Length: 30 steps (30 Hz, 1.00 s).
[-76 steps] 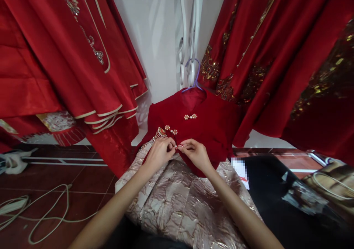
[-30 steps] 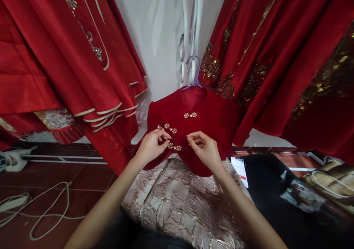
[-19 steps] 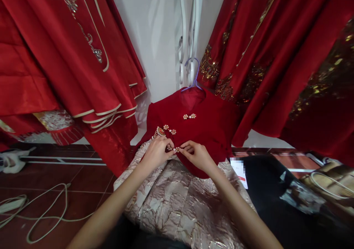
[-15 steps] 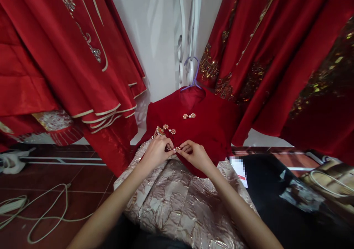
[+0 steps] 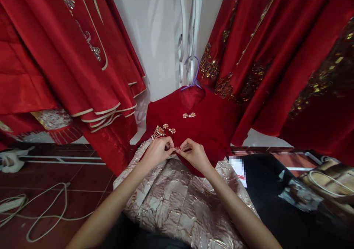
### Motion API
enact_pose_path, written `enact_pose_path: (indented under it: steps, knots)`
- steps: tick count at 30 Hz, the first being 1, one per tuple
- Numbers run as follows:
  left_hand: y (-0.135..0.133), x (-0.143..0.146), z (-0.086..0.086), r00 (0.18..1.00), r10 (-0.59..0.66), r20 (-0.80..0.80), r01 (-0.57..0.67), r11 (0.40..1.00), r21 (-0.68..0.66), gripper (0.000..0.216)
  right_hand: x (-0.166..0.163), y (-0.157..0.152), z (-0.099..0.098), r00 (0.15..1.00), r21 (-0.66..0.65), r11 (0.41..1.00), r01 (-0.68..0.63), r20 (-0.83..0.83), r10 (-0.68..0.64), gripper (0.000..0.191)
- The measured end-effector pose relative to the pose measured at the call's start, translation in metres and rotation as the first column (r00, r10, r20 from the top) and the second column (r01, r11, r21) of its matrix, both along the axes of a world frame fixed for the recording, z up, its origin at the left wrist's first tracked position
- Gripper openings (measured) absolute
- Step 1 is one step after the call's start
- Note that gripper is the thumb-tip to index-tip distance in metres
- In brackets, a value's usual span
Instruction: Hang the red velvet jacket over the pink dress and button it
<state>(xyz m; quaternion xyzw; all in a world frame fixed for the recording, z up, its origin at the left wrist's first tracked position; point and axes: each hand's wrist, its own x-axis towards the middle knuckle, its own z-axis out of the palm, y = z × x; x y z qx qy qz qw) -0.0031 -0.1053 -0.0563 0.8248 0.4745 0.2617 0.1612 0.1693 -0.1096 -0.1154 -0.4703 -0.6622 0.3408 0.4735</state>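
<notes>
A red velvet top [image 5: 215, 120] hangs on a purple hanger [image 5: 197, 73] above a shiny beige brocade skirt [image 5: 171, 193]. Near the lower front of the top, my left hand [image 5: 159, 151] pinches one side of a small beaded clasp [image 5: 177, 149]. From the other side, my right hand [image 5: 195, 155] pinches the same clasp, fingertips almost meeting. The fingers partly hide it. One flower-shaped pearl clasp [image 5: 189, 115] lies joined across the chest. Another pearl clasp [image 5: 169, 128] sits to its lower left, beside a fan-shaped tasselled brooch [image 5: 158, 131].
Red garments with pale piping [image 5: 110, 75] hang at left, and red gold-sequined ones [image 5: 265, 68] at right. A white cable [image 5: 65, 204] loops over the tiled floor. At right lie a plastic packet [image 5: 300, 195], a white tag [image 5: 238, 169] and a tan bundle [image 5: 329, 179].
Both hands stay at the same clasp, with only slight finger shifts; my right fingers bend a little more. The garments look the same.
</notes>
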Motion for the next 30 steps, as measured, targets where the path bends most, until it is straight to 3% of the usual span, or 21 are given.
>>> enact_pose_path:
  steps: [5, 9, 11, 15, 19, 26, 30]
  knots:
    - [0.012, -0.007, -0.008, 0.991, -0.055, 0.121, 0.057, 0.998, -0.019, 0.009, 0.015, 0.001, 0.009, 0.994, -0.067, 0.994, -0.086, 0.056, 0.09, 0.021]
    - [0.025, -0.015, -0.017, 0.998, 0.023, 0.063, -0.037, 0.973, 0.227, 0.025, 0.036, -0.001, 0.021, 0.934, -0.155, 0.926, -0.343, 0.048, 0.354, 0.023]
    - [0.032, -0.016, -0.02, 0.999, 0.046, 0.002, -0.044, 0.947, 0.319, 0.031, 0.042, -0.002, 0.025, 0.907, -0.167, 0.897, -0.41, 0.032, 0.42, 0.023]
    - [0.046, -0.018, -0.018, 0.991, 0.088, -0.098, -0.04, 0.911, 0.409, 0.03, 0.041, -0.003, 0.026, 0.91, -0.147, 0.903, -0.405, 0.035, 0.413, 0.021]
    - [0.058, -0.023, -0.006, 0.97, 0.059, -0.237, 0.062, 0.88, 0.471, 0.022, 0.037, -0.003, 0.024, 0.915, -0.132, 0.911, -0.391, 0.047, 0.4, 0.02]
    - [0.065, -0.025, 0.013, 0.936, -0.119, -0.33, 0.263, 0.861, 0.435, 0.012, 0.035, -0.005, 0.025, 0.924, -0.101, 0.923, -0.371, 0.065, 0.378, 0.017]
    - [0.067, -0.019, 0.017, 0.945, -0.099, -0.313, 0.24, 0.86, 0.451, 0.02, 0.033, -0.006, 0.026, 0.931, -0.087, 0.931, -0.354, 0.058, 0.36, 0.019]
